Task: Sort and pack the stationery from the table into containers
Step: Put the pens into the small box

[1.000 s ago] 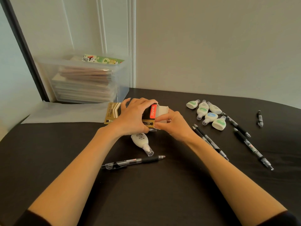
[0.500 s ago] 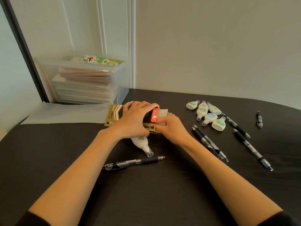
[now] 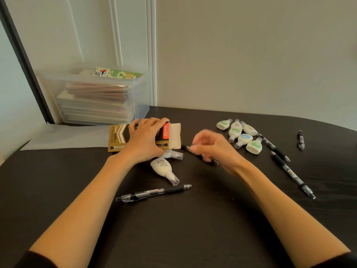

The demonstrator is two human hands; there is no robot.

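Plain room backdrop
A white panelled door (image 3: pixel 96 35) stands far left, a dark upright strip (image 3: pixel 23 60) beside it; beige wall (image 3: pixel 251 55) fills far right.

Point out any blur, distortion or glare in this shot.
Head view: right hand smeared by motion blur, its fingers unreadable; left hand on the pen box sharp; table far edge bowed by the wide-angle lens; light soft, no harsh glare.

Domestic room, consistent with a home study corner. Evidence: plain cream wall (image 3: pixel 251 55), white panelled door (image 3: pixel 92 31) with moulded trim, dark tabletop (image 3: pixel 193 229) set against the wall, clear plastic storage bin (image 3: pixel 143 97) of stacked paper goods, loose pens (image 3: pixel 154 191) and correction-tape dispensers (image 3: pixel 240 136).
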